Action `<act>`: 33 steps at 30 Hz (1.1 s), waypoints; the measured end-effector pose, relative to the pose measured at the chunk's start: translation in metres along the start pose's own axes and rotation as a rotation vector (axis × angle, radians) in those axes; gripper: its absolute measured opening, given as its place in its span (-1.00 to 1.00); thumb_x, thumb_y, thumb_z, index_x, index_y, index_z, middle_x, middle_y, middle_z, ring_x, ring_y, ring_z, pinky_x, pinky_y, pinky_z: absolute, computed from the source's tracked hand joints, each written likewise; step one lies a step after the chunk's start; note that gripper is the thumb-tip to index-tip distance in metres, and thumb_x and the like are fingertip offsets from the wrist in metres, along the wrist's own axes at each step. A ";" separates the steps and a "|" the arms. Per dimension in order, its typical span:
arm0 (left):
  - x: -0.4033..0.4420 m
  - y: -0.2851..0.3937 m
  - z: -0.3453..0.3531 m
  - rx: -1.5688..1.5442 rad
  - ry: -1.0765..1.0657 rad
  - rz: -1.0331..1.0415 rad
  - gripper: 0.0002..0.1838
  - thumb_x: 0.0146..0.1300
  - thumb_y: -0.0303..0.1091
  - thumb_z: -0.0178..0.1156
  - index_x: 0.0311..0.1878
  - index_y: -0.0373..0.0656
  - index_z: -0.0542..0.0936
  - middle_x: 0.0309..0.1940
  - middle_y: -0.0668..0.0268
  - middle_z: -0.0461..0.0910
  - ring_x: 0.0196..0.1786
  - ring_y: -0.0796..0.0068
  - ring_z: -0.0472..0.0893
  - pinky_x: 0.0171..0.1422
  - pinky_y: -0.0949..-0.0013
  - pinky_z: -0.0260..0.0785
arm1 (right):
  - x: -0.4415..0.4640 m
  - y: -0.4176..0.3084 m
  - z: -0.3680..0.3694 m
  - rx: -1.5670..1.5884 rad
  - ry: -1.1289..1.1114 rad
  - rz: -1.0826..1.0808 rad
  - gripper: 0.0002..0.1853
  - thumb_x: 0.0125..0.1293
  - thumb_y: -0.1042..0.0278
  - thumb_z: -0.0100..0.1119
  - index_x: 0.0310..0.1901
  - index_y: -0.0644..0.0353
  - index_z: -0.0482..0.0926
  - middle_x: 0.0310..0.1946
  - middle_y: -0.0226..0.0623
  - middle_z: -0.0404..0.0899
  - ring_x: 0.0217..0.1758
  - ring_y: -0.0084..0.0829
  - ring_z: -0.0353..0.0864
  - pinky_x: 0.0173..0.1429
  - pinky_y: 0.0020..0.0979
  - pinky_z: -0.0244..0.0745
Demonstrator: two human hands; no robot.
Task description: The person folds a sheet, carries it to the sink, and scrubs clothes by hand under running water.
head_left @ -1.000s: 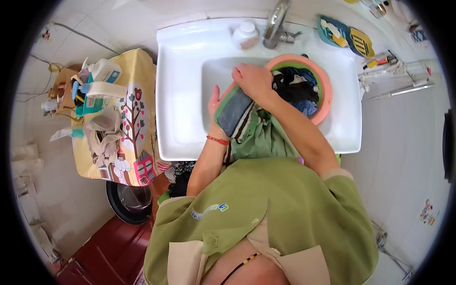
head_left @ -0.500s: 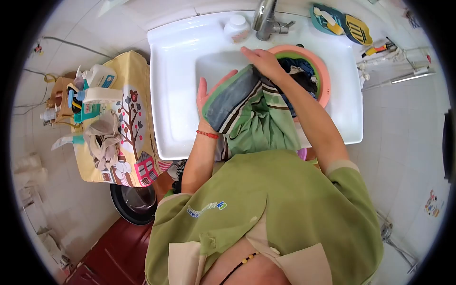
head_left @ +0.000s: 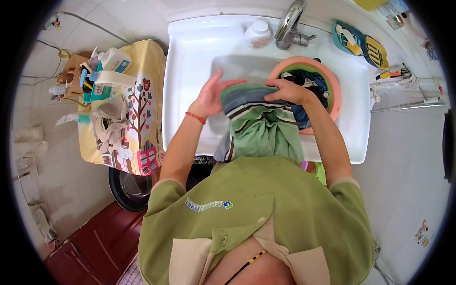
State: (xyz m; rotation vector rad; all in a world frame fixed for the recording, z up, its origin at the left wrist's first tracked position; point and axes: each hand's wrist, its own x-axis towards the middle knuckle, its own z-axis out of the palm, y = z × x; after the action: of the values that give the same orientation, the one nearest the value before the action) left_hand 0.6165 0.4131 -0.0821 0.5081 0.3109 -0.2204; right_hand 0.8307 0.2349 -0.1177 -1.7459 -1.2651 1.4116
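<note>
A green garment (head_left: 266,133) with a blue-grey band and brown and white stripes hangs over the basin's front edge, against my body. My right hand (head_left: 292,92) pinches its upper edge between thumb and fingers. On the other side, my left hand (head_left: 209,97), with a red bracelet at the wrist, lies against the garment's left end. Its thumb points up and its fingers stretch along the top edge, partly hidden by the cloth. Beyond my right hand, a pink-rimmed tub (head_left: 335,95) holds dark, wet-looking clothes (head_left: 306,80).
The white washbasin (head_left: 190,61) carries a chrome faucet (head_left: 289,28), a white bottle (head_left: 259,34) and a soap dish (head_left: 349,38). At left, a covered washing machine or cabinet (head_left: 152,61) bears pump bottles (head_left: 114,78) and a crumpled beige cloth (head_left: 109,123).
My right hand has come down from above the garment and now grips its edge. The garment's band has swung from slanted to nearly level. The camera view has shifted slightly.
</note>
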 end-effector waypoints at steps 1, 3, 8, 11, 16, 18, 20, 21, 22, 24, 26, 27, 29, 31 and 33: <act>-0.005 0.000 -0.007 0.206 0.061 -0.011 -0.27 0.27 0.06 -0.01 0.33 -0.32 0.18 0.23 0.10 0.32 0.25 0.31 0.34 0.32 0.28 0.19 | -0.003 -0.002 -0.001 0.040 0.063 -0.008 -0.46 0.19 0.19 0.25 0.09 0.40 0.41 -0.15 -0.25 0.56 -0.07 -0.47 0.49 0.01 -0.45 0.39; -0.012 -0.001 -0.003 0.515 0.253 -0.032 -0.51 0.21 -0.24 0.18 0.20 -0.18 0.41 0.01 0.33 0.51 -0.01 0.52 0.47 0.03 0.42 0.33 | -0.019 -0.039 -0.010 -0.024 0.157 0.032 -0.56 0.16 0.22 0.28 -0.03 0.39 0.48 -0.23 -0.24 0.58 -0.14 -0.50 0.51 -0.05 -0.48 0.41; -0.015 -0.010 -0.026 1.182 0.667 0.170 -0.76 0.25 -0.24 0.14 -0.21 -0.25 0.58 -0.49 0.39 0.57 -0.48 0.54 0.43 -0.38 0.41 0.26 | -0.032 -0.058 0.000 -0.087 0.631 -0.057 -0.71 0.04 0.25 0.37 -0.31 0.28 0.56 -0.57 -0.24 0.52 -0.49 -0.54 0.48 -0.35 -0.47 0.39; 0.001 -0.013 -0.022 1.060 1.011 0.450 -0.74 0.28 -0.24 0.09 -0.31 -0.29 0.55 -0.64 0.34 0.51 -0.62 0.53 0.39 -0.49 0.41 0.25 | -0.042 -0.096 0.011 -0.153 0.604 -0.008 -0.72 0.09 0.21 0.31 -0.32 0.27 0.56 -0.59 -0.18 0.51 -0.54 -0.42 0.51 -0.37 -0.42 0.41; 0.029 -0.045 0.017 -0.078 0.510 0.732 -0.66 0.36 -0.18 -0.04 0.04 -0.21 0.44 -0.22 0.15 0.57 -0.26 0.34 0.59 -0.16 0.30 0.53 | -0.029 -0.137 0.111 -0.185 0.442 -0.419 -0.73 0.12 0.18 0.23 -0.39 0.27 0.54 -0.55 -0.13 0.52 -0.48 -0.32 0.53 -0.32 -0.35 0.41; 0.022 -0.063 0.028 -0.366 0.168 0.654 -0.66 0.36 -0.17 -0.04 0.04 -0.21 0.44 -0.21 0.15 0.56 -0.26 0.33 0.59 -0.16 0.30 0.52 | -0.022 -0.145 0.149 -0.352 0.393 -0.575 -0.74 0.12 0.19 0.20 -0.42 0.26 0.54 -0.54 -0.12 0.52 -0.45 -0.29 0.53 -0.29 -0.32 0.41; 0.016 -0.070 0.031 -0.472 0.064 0.615 -0.65 0.36 -0.17 -0.04 0.04 -0.21 0.44 -0.21 0.15 0.56 -0.25 0.33 0.59 -0.15 0.30 0.52 | -0.019 -0.145 0.158 -0.465 0.377 -0.646 -0.74 0.12 0.19 0.18 -0.44 0.26 0.54 -0.53 -0.11 0.52 -0.43 -0.26 0.53 -0.26 -0.29 0.40; 0.013 -0.072 0.030 -0.506 0.036 0.609 -0.65 0.36 -0.17 -0.05 0.04 -0.21 0.44 -0.20 0.15 0.56 -0.24 0.33 0.59 -0.15 0.29 0.52 | -0.018 -0.145 0.157 -0.502 0.372 -0.670 -0.74 0.11 0.19 0.16 -0.45 0.26 0.54 -0.53 -0.11 0.52 -0.42 -0.25 0.53 -0.25 -0.28 0.40; 0.011 -0.074 0.030 -0.527 0.018 0.610 -0.65 0.36 -0.17 -0.05 0.04 -0.21 0.44 -0.20 0.15 0.56 -0.24 0.33 0.59 -0.14 0.29 0.51 | -0.017 -0.146 0.155 -0.542 0.369 -0.695 -0.75 0.11 0.19 0.15 -0.46 0.25 0.54 -0.52 -0.10 0.52 -0.41 -0.23 0.54 -0.24 -0.26 0.40; 0.010 -0.076 0.028 -0.549 -0.002 0.630 -0.65 0.36 -0.17 -0.05 0.05 -0.22 0.44 -0.19 0.14 0.56 -0.23 0.32 0.59 -0.13 0.29 0.51 | -0.015 -0.150 0.151 -0.609 0.369 -0.741 -0.75 0.11 0.20 0.13 -0.48 0.25 0.53 -0.52 -0.09 0.52 -0.39 -0.20 0.54 -0.21 -0.23 0.40; 0.008 -0.079 0.026 -0.560 -0.020 0.644 -0.65 0.36 -0.17 -0.06 0.05 -0.22 0.44 -0.19 0.14 0.56 -0.23 0.32 0.58 -0.13 0.28 0.51 | -0.008 -0.154 0.146 -0.679 0.375 -0.784 -0.75 0.11 0.20 0.10 -0.50 0.25 0.53 -0.51 -0.09 0.52 -0.37 -0.17 0.54 -0.18 -0.20 0.40; 0.006 -0.079 0.026 -0.562 -0.031 0.645 -0.65 0.36 -0.17 -0.06 0.05 -0.22 0.44 -0.19 0.14 0.56 -0.22 0.32 0.58 -0.12 0.28 0.50 | -0.005 -0.158 0.143 -0.715 0.379 -0.808 -0.74 0.11 0.20 0.09 -0.51 0.24 0.53 -0.50 -0.08 0.52 -0.36 -0.16 0.54 -0.17 -0.19 0.40; 0.005 -0.080 0.024 -0.568 -0.036 0.664 -0.64 0.36 -0.16 -0.06 0.05 -0.22 0.44 -0.18 0.14 0.55 -0.22 0.31 0.58 -0.12 0.28 0.50 | 0.004 -0.164 0.132 -0.784 0.405 -0.835 -0.74 0.10 0.20 0.06 -0.54 0.24 0.52 -0.50 -0.07 0.52 -0.33 -0.13 0.54 -0.14 -0.16 0.40; 0.006 -0.079 0.023 -0.578 -0.045 0.671 -0.64 0.36 -0.16 -0.07 0.05 -0.22 0.44 -0.17 0.14 0.55 -0.21 0.31 0.58 -0.11 0.28 0.50 | 0.017 -0.167 0.109 -0.892 0.482 -0.735 -0.73 0.10 0.21 0.04 -0.56 0.24 0.52 -0.49 -0.07 0.52 -0.31 -0.10 0.54 -0.11 -0.13 0.40; 0.008 -0.079 0.025 -0.588 -0.051 0.676 -0.64 0.36 -0.16 -0.07 0.05 -0.22 0.44 -0.17 0.14 0.55 -0.20 0.30 0.58 -0.10 0.27 0.49 | 0.036 -0.156 0.087 -1.002 0.527 -0.442 -0.73 0.07 0.21 0.00 -0.58 0.22 0.52 -0.49 -0.06 0.52 -0.30 -0.07 0.53 -0.08 -0.10 0.38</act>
State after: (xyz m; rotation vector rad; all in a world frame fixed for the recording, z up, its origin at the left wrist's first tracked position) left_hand 0.6071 0.3320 -0.0988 0.0050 0.1285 0.5060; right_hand 0.6982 0.3186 -0.0243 -2.0060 -2.0161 -0.0257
